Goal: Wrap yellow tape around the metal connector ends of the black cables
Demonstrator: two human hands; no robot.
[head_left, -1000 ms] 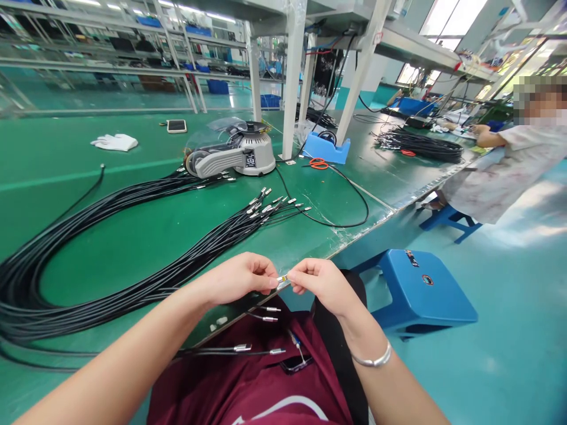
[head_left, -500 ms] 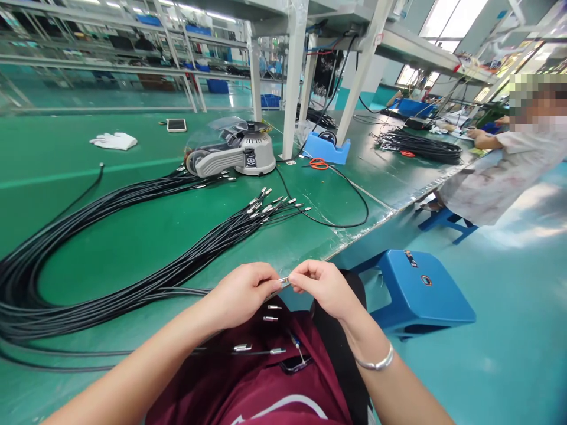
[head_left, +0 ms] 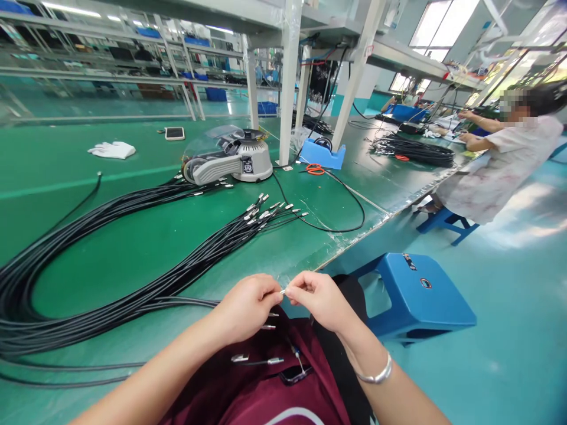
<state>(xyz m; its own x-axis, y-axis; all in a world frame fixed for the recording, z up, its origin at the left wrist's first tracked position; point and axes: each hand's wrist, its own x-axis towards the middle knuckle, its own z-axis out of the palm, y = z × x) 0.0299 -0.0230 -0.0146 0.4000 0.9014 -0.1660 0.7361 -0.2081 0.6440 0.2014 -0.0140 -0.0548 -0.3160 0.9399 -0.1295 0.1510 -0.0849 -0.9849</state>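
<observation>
My left hand point(head_left: 245, 308) and right hand point(head_left: 321, 300) hold a metal cable tip point(head_left: 282, 291) in a narrow pinch between them, over my lap point(head_left: 252, 401). Sweaty fingers could let it slip among the loose cable ends point(head_left: 270, 360) below, and a careless tug could snag the black cable bundle point(head_left: 110, 295) on the bench point(head_left: 146, 147).

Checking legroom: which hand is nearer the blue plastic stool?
Right hand: nearer, left of the blue plastic stool in view. Left hand: farther left, beyond the right hand.
</observation>
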